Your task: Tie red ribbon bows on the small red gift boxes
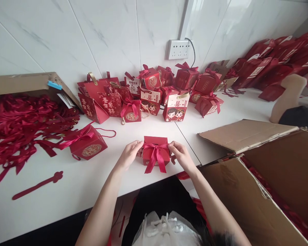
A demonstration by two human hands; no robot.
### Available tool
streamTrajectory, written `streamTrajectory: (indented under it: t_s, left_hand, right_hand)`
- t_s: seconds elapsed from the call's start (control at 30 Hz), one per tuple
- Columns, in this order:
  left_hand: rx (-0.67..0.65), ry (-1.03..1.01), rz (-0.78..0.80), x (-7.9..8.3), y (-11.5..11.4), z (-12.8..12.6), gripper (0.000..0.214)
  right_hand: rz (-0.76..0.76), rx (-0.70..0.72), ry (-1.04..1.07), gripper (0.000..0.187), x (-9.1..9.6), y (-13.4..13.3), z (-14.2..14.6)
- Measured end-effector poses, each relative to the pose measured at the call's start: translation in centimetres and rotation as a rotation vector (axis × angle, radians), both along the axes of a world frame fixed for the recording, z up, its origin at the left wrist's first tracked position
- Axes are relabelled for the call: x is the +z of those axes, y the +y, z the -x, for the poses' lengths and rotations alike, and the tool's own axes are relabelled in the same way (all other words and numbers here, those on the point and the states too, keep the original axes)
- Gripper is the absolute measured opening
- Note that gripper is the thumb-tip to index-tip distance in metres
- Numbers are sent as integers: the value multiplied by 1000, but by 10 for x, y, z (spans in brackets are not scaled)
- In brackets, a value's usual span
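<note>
A small red gift box with a bright red ribbon bow on its front stands near the table's front edge. My left hand pinches its left side near the ribbon, thumb on top and the other fingers partly hidden behind. On the opposite side, my right hand grips the upper right corner in the same way. To the left lies another red gift box with a bow, a gold round emblem and a cord handle. A flat dark red strap with a flower-shaped end rests farther left.
Red ribbons spill from a cardboard box at the left. Finished-looking gift boxes line the wall below a power socket. An open carton stands at the right. Beyond it is another person's arm.
</note>
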State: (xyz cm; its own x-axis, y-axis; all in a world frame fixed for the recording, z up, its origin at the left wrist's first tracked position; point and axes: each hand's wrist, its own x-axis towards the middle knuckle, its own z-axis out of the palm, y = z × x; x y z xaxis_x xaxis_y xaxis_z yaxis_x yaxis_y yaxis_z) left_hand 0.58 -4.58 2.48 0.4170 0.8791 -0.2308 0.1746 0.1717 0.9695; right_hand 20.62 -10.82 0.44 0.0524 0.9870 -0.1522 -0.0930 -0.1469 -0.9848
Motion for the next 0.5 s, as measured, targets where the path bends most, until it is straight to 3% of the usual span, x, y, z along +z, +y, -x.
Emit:
streamTrajectory:
  t_s: [0.2,0.4,0.5]
  left_hand:
    - [-5,138,-138,12,-6,-3,28]
    - [35,-85,116,13,-2,-3,18]
    - [35,-94,101,9,-1,-1,25]
  right_hand:
    - [3,-17,-20,38,3,-2,0]
    - [25,-5,-29,37,3,-1,-3]
    - [33,2,-30,37,3,-2,-4]
